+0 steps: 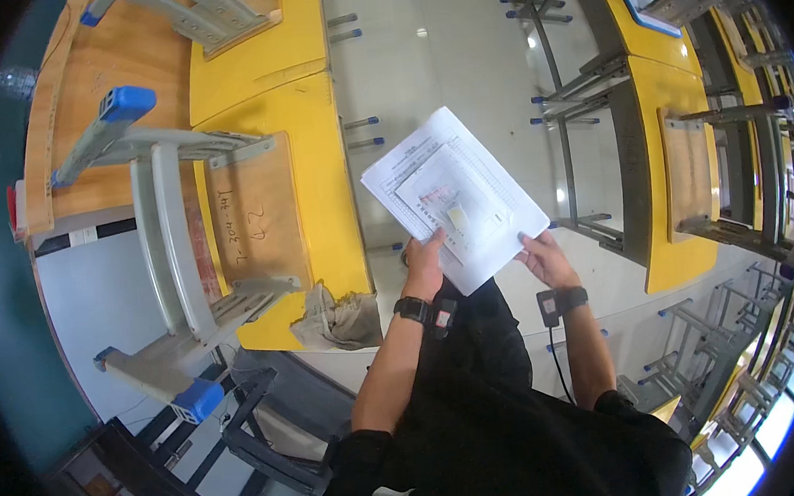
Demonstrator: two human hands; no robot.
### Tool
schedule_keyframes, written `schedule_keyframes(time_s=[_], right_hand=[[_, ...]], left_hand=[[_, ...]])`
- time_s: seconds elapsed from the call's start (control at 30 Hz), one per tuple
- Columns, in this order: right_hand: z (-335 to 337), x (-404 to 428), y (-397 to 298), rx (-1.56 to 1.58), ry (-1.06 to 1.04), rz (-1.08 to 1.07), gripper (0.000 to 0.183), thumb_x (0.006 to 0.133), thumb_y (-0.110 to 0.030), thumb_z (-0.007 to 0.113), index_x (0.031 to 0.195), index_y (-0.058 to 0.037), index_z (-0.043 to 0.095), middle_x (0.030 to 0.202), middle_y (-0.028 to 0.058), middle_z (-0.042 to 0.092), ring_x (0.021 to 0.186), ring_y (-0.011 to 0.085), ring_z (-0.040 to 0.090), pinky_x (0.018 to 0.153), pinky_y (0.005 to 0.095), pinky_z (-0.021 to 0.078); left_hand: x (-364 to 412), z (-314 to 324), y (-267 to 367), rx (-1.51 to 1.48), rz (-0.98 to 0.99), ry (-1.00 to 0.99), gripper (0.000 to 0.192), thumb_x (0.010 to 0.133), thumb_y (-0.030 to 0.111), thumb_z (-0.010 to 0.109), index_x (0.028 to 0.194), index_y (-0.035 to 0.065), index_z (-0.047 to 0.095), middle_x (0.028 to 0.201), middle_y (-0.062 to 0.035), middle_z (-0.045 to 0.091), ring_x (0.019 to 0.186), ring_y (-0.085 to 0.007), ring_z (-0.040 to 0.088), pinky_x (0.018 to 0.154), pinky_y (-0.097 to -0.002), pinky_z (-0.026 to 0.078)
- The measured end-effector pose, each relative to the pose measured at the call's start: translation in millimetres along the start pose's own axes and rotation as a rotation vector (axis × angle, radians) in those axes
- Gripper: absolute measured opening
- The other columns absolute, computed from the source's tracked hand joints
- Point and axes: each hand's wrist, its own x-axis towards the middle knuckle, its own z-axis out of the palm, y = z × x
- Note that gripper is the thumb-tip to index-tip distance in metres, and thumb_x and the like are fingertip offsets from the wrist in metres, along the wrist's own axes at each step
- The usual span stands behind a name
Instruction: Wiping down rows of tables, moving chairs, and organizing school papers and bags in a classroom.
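Both of my hands hold a stack of printed paper sheets (pixel 497 184) in front of my body, above the tiled floor. My left hand (pixel 426 266) grips the lower left edge, thumb on top and fingers underneath. At the right corner, my right hand (pixel 543 257) pinches the sheets between thumb and fingers. On top of the stack lies a smaller printed sheet or booklet (pixel 482 224) with a pale yellowish patch in its middle. The printing is too small to make out. Each wrist wears a dark strap with a small box.
At the left, upturned stools (pixel 172 238) with blue-capped legs rest on yellow desks (pixel 328 218). A grey cloth (pixel 340 319) lies on a desk corner. More yellow desks (pixel 681 253) with upturned stools line the right side. A pale tiled aisle (pixel 438 56) runs between the rows.
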Motion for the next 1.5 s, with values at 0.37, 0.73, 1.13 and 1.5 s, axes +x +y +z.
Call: schedule_keyframes(time_s=[0.37,0.73,1.13,1.5], right_hand=[[-12.9,26.9,57.6,-0.458,0.243,0.011,0.016,0.087,-0.005,0.053,0.101,0.0036,0.056,0.084,0.0097,0.061,0.073,0.0156,0.061,0.062,0.0286,0.0547],[13.2,127.1,74.8,-0.521,-0.204,0.066,0.014,0.088,-0.008,0.049,0.092,0.0035,0.056,0.085,0.0096,0.061,0.073,0.0175,0.063,0.062,0.0310,0.0555],[151.2,184.6,192.0,-1.063,-0.570,0.038,0.033,0.075,-0.002,0.049,0.106,-0.0010,0.060,0.086,0.0238,0.064,0.075,0.0282,0.067,0.069,0.0371,0.0534],[183.6,208.6,275.1,-1.493,-0.639,-0.059,0.030,0.074,-0.008,0.064,0.101,0.0030,0.059,0.097,0.0215,0.063,0.095,0.0338,0.061,0.077,0.0406,0.0512]], left_hand=[[6.2,-21.6,-26.5,-0.027,-0.013,0.036,0.038,0.088,0.007,0.056,0.124,0.0027,0.044,0.118,-0.0088,0.053,0.108,-0.0221,0.052,0.092,-0.0365,0.043],[-44.2,-77.3,-7.7,-0.004,-0.461,0.230,0.037,0.092,0.031,0.050,0.120,0.0067,0.044,0.116,-0.0095,0.054,0.106,-0.0217,0.052,0.089,-0.0340,0.042],[-146.4,-92.5,44.5,0.004,-0.374,0.244,0.033,0.093,0.024,0.048,0.117,0.0009,0.046,0.115,-0.0122,0.051,0.108,-0.0240,0.049,0.097,-0.0379,0.038],[-180.0,-124.7,65.4,-0.033,-0.231,0.634,0.028,0.091,0.019,0.048,0.111,-0.0003,0.045,0.103,-0.0122,0.054,0.101,-0.0223,0.052,0.093,-0.0349,0.041]])
